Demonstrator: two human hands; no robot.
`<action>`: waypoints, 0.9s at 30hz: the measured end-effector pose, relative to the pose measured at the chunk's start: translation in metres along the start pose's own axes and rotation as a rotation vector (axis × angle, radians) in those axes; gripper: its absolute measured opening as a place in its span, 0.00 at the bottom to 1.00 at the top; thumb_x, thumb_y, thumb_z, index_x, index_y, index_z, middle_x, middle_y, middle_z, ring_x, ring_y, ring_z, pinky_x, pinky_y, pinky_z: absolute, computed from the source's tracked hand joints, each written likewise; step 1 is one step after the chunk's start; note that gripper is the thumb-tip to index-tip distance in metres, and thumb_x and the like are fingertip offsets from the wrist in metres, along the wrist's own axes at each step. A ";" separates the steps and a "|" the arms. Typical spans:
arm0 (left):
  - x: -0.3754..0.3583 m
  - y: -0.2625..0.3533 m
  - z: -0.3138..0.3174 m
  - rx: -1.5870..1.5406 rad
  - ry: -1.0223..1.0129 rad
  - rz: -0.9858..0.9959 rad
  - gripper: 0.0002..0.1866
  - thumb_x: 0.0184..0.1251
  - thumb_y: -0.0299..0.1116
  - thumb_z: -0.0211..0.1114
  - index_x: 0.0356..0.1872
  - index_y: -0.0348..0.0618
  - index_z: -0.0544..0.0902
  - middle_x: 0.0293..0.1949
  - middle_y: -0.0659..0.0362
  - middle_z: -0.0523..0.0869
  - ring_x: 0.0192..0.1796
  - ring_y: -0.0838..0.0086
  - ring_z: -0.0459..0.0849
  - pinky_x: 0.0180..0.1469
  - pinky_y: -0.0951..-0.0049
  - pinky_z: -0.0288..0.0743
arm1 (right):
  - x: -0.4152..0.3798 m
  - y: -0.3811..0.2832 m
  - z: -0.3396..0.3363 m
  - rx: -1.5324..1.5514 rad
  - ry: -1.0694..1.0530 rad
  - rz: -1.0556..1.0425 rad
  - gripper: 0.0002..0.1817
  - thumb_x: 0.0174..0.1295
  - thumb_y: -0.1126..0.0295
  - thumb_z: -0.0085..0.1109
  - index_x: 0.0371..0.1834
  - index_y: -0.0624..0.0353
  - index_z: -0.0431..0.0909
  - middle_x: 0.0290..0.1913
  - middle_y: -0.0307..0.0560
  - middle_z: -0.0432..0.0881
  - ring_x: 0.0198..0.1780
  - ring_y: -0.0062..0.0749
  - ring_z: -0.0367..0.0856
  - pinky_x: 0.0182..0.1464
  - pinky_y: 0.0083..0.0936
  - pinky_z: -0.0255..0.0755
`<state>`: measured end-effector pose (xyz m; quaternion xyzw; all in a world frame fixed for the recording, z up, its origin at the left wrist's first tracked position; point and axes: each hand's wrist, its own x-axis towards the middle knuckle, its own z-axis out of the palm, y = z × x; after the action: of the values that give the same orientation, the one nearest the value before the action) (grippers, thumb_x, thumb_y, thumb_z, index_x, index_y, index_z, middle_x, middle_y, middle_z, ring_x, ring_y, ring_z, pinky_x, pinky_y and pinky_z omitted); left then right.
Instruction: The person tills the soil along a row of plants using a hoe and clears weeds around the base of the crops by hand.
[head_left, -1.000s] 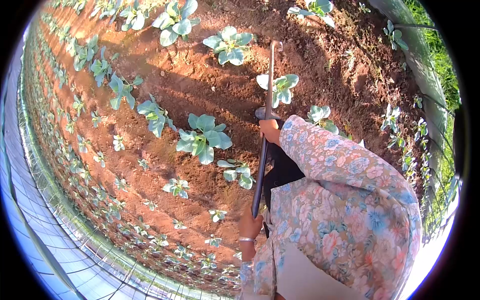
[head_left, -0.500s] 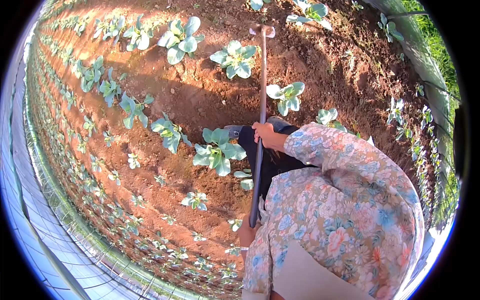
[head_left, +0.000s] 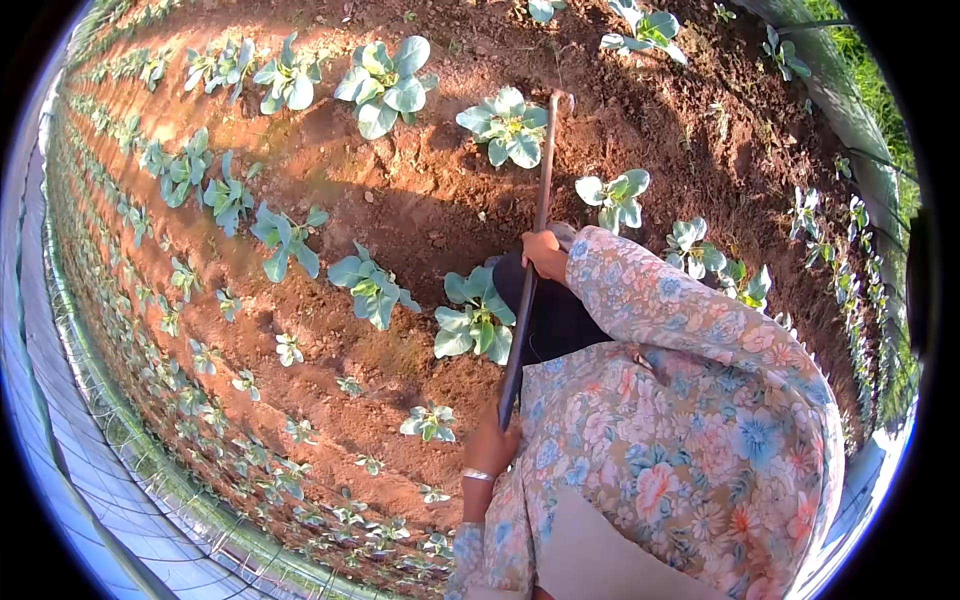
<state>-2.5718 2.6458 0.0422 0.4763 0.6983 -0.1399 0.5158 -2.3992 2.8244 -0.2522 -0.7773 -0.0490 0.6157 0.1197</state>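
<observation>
A long-handled hoe (head_left: 544,185) slants across the middle of the view, its head resting on or just above the reddish soil. My right hand (head_left: 545,255) is closed around the middle of the handle. Near the handle's lower end, my left hand (head_left: 494,442) is wrapped round the dark grip, a bangle (head_left: 478,473) on its wrist. The narrow hoe head (head_left: 565,101) appears almost edge-on, just right of a leafy green plant (head_left: 508,126). Another broad-leaved plant (head_left: 474,322) grows left of the handle, close to my dark trouser leg (head_left: 560,320).
Rows of young plants (head_left: 284,238) run over the soil, with a plant (head_left: 613,200) right of the handle. Netting (head_left: 865,130) borders the right side, with grass behind it. A pale sheet (head_left: 60,420) and a green-edged mesh barrier curve along the left.
The hoe head has come lower in view and turned from broad to nearly edge-on. Both hands keep their hold. Nearby plants have shifted right and slightly down in view.
</observation>
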 end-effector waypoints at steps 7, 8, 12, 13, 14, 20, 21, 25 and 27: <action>-0.052 -0.031 -0.083 -0.025 0.190 -0.050 0.12 0.46 0.31 0.64 0.35 0.44 0.77 0.22 0.46 0.79 0.25 0.50 0.80 0.26 0.57 0.72 | -0.076 0.012 0.047 0.329 -0.060 0.136 0.09 0.55 0.72 0.54 0.21 0.64 0.68 0.14 0.48 0.69 0.11 0.36 0.67 0.14 0.33 0.64; -0.037 -0.026 -0.083 -0.019 0.224 -0.031 0.13 0.46 0.31 0.64 0.35 0.44 0.77 0.22 0.46 0.79 0.25 0.51 0.80 0.26 0.57 0.72 | -0.070 -0.005 0.049 0.372 -0.043 0.076 0.10 0.54 0.72 0.54 0.21 0.64 0.68 0.14 0.47 0.69 0.11 0.36 0.67 0.14 0.33 0.64; 0.018 -0.001 -0.085 -0.084 0.171 0.013 0.14 0.47 0.31 0.63 0.37 0.43 0.75 0.23 0.46 0.80 0.27 0.49 0.80 0.28 0.55 0.72 | -0.034 -0.077 0.046 0.463 -0.078 -0.116 0.12 0.54 0.71 0.55 0.17 0.65 0.67 0.14 0.47 0.69 0.11 0.33 0.68 0.14 0.30 0.63; 0.036 0.000 -0.076 -0.066 0.213 0.092 0.15 0.48 0.32 0.63 0.38 0.43 0.74 0.24 0.45 0.80 0.27 0.48 0.80 0.29 0.54 0.72 | -0.027 -0.098 0.045 0.449 -0.091 -0.172 0.13 0.54 0.71 0.55 0.16 0.64 0.67 0.14 0.47 0.69 0.11 0.33 0.68 0.14 0.30 0.63; 0.056 0.001 -0.073 -0.050 0.261 0.177 0.15 0.49 0.32 0.62 0.40 0.43 0.73 0.24 0.45 0.80 0.27 0.47 0.80 0.29 0.53 0.72 | -0.018 -0.122 0.046 0.435 -0.105 -0.235 0.14 0.55 0.70 0.55 0.15 0.64 0.67 0.14 0.46 0.69 0.11 0.33 0.68 0.14 0.31 0.63; 0.144 0.093 -0.104 -0.037 0.089 0.053 0.19 0.54 0.34 0.60 0.44 0.36 0.65 0.26 0.37 0.80 0.31 0.41 0.79 0.33 0.49 0.72 | 0.044 -0.230 0.040 0.213 -0.326 -0.455 0.19 0.57 0.60 0.52 0.11 0.57 0.69 0.10 0.41 0.71 0.10 0.30 0.69 0.15 0.27 0.67; 0.150 0.092 -0.099 -0.045 0.106 0.077 0.19 0.54 0.35 0.61 0.42 0.37 0.65 0.26 0.38 0.80 0.31 0.41 0.79 0.32 0.50 0.71 | 0.062 -0.235 0.050 0.042 -0.180 -0.368 0.16 0.55 0.62 0.54 0.13 0.59 0.72 0.11 0.43 0.73 0.10 0.31 0.71 0.16 0.27 0.68; 0.100 0.044 -0.090 -0.089 -0.056 0.013 0.19 0.54 0.32 0.59 0.43 0.35 0.63 0.27 0.33 0.79 0.31 0.38 0.79 0.34 0.46 0.71 | 0.099 -0.126 0.091 -0.268 -0.081 -0.215 0.13 0.55 0.64 0.53 0.20 0.62 0.70 0.13 0.44 0.73 0.11 0.32 0.72 0.15 0.32 0.66; 0.066 0.009 -0.089 -0.020 -0.130 -0.056 0.21 0.52 0.31 0.61 0.44 0.36 0.63 0.27 0.33 0.79 0.32 0.38 0.79 0.34 0.47 0.72 | 0.003 -0.104 0.078 0.015 -0.007 -0.062 0.12 0.53 0.67 0.54 0.21 0.65 0.69 0.13 0.45 0.72 0.11 0.33 0.72 0.15 0.33 0.67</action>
<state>-2.6176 2.7454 0.0270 0.4411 0.6778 -0.1780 0.5607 -2.4669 2.9354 -0.2455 -0.7724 -0.0688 0.6147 0.1445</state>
